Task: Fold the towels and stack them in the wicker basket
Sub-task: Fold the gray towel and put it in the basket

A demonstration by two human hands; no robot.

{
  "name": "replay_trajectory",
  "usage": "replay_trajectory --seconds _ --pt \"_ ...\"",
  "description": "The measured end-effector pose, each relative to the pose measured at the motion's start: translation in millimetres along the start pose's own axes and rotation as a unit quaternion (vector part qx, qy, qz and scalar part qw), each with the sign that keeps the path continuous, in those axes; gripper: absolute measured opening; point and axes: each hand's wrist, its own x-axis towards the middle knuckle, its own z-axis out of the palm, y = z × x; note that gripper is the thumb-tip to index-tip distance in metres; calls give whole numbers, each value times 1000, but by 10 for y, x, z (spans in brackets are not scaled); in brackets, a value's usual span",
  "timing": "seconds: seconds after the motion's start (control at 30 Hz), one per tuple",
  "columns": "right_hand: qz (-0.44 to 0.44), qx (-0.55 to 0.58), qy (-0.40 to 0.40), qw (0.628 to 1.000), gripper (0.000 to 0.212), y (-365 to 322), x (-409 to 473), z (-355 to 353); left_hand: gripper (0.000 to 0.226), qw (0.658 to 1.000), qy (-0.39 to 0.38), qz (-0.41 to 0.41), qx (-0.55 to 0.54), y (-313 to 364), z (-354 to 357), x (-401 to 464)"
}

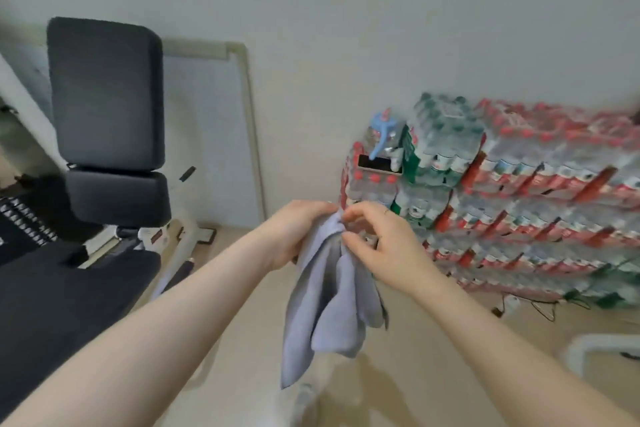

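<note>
A light grey-blue towel (325, 305) hangs bunched in loose folds in the air at the middle of the view. My left hand (298, 232) grips its top from the left. My right hand (384, 246) pinches the same top edge from the right with thumb and fingers, a thin ring on one finger. The two hands nearly touch at the towel's top. The towel's lower corners dangle free above the floor. No wicker basket is in view.
A dark padded bench (104, 97) with upright backrest stands at the left. Stacked shrink-wrapped packs of water bottles (519, 191) line the wall at the right. A framed board (211, 135) leans against the wall. Beige floor (433, 374) lies below; a white tube frame (588, 347) sits at lower right.
</note>
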Motion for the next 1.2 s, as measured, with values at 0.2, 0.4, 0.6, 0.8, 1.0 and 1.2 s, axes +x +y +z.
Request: replay_trajectory --seconds 0.2,0.4,0.6,0.8,1.0,1.2 --pt "88 -92 63 990 21 786 200 -627 16 993 -82 25 86 432 766 892" --pt "194 -40 165 966 6 1474 585 -1297 29 978 -133 52 152 978 1496 1657" --pt "253 -30 283 925 25 2093 927 -1972 41 827 -131 402 370 1288 2044 2351" --pt "288 15 283 915 24 2726 944 -2410 22 819 -140 405 381 1318 2816 2942" --pt "252 -90 255 929 17 3495 944 -3121 20 775 -101 445 436 1678 3546 3600" --pt "263 -318 194 890 11 4350 890 -3920 23 812 -67 407 413 1815 4357 4111"
